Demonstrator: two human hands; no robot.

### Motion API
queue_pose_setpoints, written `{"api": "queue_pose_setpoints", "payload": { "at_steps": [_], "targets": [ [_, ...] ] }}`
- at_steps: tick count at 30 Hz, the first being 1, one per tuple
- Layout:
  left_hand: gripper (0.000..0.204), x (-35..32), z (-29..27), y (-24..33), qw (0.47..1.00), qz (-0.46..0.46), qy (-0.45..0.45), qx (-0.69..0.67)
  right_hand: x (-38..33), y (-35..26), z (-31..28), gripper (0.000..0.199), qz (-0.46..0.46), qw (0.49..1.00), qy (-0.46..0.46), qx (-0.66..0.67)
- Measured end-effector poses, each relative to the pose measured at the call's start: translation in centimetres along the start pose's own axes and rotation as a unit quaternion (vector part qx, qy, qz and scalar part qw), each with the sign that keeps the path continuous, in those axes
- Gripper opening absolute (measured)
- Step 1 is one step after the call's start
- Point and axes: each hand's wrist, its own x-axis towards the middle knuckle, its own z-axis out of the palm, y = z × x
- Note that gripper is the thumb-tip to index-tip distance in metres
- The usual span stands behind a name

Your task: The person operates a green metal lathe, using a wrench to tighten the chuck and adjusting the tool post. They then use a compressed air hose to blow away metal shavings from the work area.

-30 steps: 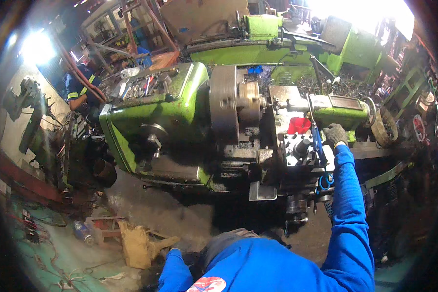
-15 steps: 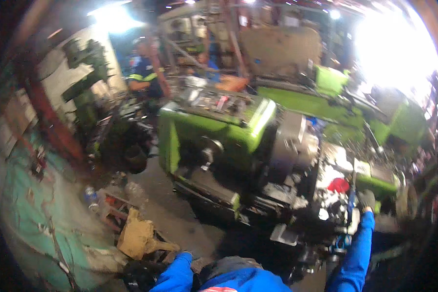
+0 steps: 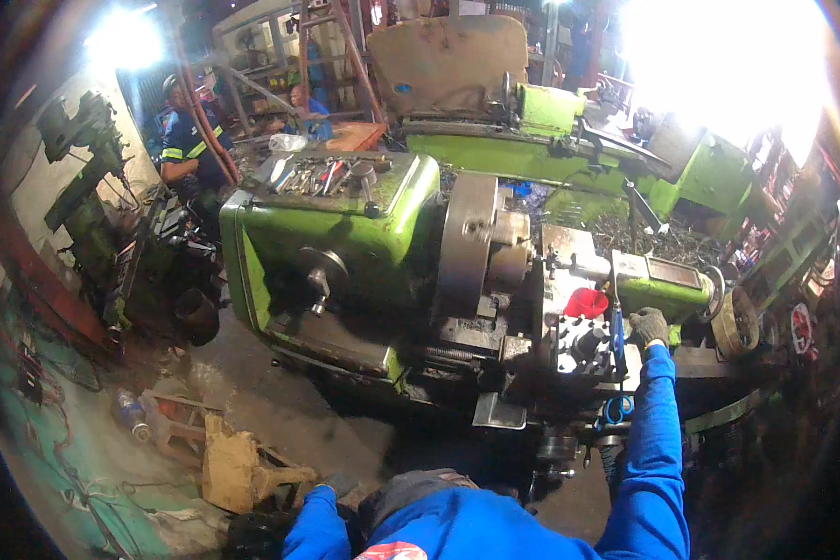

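Plainly, one gloved right hand (image 3: 650, 327) nears one red container (image 3: 585, 303).

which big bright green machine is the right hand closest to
The front lathe, with hand tools on top: the gloved right hand is beside its tailstock. The other bright green machine stands farther back.
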Motion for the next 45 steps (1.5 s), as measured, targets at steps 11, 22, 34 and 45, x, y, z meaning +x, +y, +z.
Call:
{"api": "queue_pose_setpoints", "payload": {
  "at_steps": [11, 22, 34, 45],
  "targets": [
    [0.059, -1.7, 1.1, 0.2, 1.000, -0.025, -0.001, 0.012, 0.2, -1.3, 0.5, 0.043, 0.004, 1.000, -0.021, 0.007],
    [0.059, -4.5, 4.4, 3.8, 0.999, -0.035, 0.002, 0.018, -2.4, -3.3, -1.5, 0.035, -0.050, 0.996, -0.007, 0.073],
    [0.049, -6.8, 6.3, 10.2, 0.957, 0.172, 0.150, 0.178, -1.7, 0.1, 0.9, 0.025, -0.140, 0.983, 0.048, 0.104],
    [0.049, 0.6, 10.3, 9.3, 0.990, 0.130, 0.060, 0.015, -2.9, -3.5, -1.9, 0.022, -0.074, 0.995, -0.018, 0.066]
  ]
}}
